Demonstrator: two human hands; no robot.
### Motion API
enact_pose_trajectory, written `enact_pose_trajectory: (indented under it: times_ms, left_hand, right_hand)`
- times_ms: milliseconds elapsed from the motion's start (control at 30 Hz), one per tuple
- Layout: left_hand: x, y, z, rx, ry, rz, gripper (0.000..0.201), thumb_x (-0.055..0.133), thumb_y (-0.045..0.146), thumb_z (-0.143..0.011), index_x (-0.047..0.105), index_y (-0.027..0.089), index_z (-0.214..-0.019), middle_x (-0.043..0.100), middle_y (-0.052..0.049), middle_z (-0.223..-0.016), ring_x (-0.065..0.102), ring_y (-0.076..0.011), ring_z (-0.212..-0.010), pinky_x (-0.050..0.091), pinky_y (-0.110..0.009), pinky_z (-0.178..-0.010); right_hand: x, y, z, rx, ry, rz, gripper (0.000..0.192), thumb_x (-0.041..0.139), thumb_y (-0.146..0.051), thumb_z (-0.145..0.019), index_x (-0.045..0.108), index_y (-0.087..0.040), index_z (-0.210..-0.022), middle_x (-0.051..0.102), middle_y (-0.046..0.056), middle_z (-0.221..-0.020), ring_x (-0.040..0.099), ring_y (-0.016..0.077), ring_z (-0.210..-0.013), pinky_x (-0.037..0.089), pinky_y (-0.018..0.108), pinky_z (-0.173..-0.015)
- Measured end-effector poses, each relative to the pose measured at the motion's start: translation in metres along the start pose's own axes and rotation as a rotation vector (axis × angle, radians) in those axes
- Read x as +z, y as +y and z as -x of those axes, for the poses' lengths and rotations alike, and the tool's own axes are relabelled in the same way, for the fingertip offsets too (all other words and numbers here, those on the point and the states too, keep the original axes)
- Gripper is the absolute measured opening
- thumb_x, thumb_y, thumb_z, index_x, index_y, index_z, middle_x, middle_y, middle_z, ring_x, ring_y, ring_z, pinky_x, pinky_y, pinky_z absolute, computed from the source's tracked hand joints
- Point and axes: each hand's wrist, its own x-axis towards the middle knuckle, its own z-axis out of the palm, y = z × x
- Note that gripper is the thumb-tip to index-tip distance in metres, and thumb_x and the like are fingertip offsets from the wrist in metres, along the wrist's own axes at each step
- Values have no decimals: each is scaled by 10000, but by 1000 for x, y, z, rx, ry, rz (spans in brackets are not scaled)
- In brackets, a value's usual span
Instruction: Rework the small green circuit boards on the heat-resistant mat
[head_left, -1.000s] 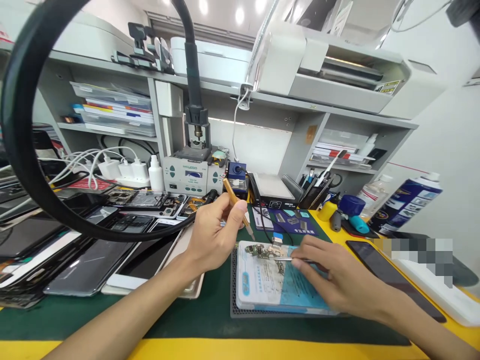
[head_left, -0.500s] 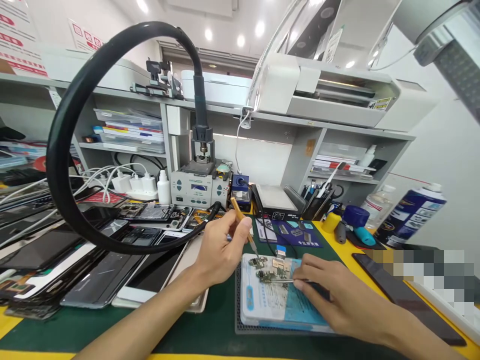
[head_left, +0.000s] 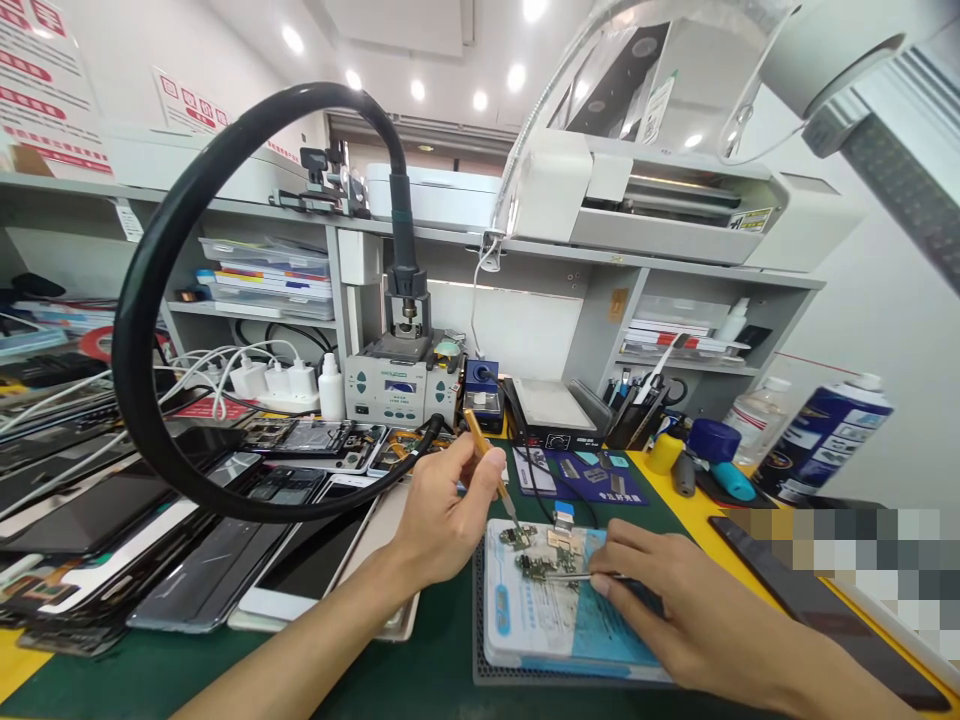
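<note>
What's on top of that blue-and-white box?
Small circuit boards lie on the box. The left hand holds a gold tool over it, the right hand a metal tool. That hand covers part of the right side; anything beneath cannot be seen.

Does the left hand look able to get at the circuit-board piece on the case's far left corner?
Likely yes: the left hand points its gold tool at that circuit-board piece, though contact is unclear. The right hand holds a metal tool nearer the person, apparently leaving the way free.
</note>
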Motion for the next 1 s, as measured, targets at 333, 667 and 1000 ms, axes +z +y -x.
enact_pose_trajectory:
  times_ms: [333, 667, 1000]
  left_hand:
    - [0, 0, 1, -7, -15, -5, 329, 465, 377, -1027, 533, 180, -773, 543, 34, -614, 512, -99, -538, 385, -236, -546]
    - [2, 1, 2, 1, -45, -41, 327, 460, 366, -1028, 543, 176, -775, 523, 32, -611, 486, -103, -535, 371, -246, -536]
    - [6, 7, 10, 48, -90, -76, 294, 463, 315, -1028, 566, 180, -788, 497, 34, -613, 464, -101, -538, 361, -250, -535]
  right_hand:
    - [-17, 3, -2, 9, 113, -77, 254, 410, -272, -1046, 647, -220, -971, 626, 77, -912, 585, 228, -787, 437, 352, -676]
    - [-18, 27, -38, 133, 322, -319, 295, 412, -440, -1062, 582, -236, -934, 538, 4, -763, 466, 180, -639, 364, 304, -565]
    - [5, 20, -25, 171, 203, -438, 263, 496, -416, -1028, 596, -225, -877, 501, -27, -709, 423, 153, -612, 349, 270, -540]
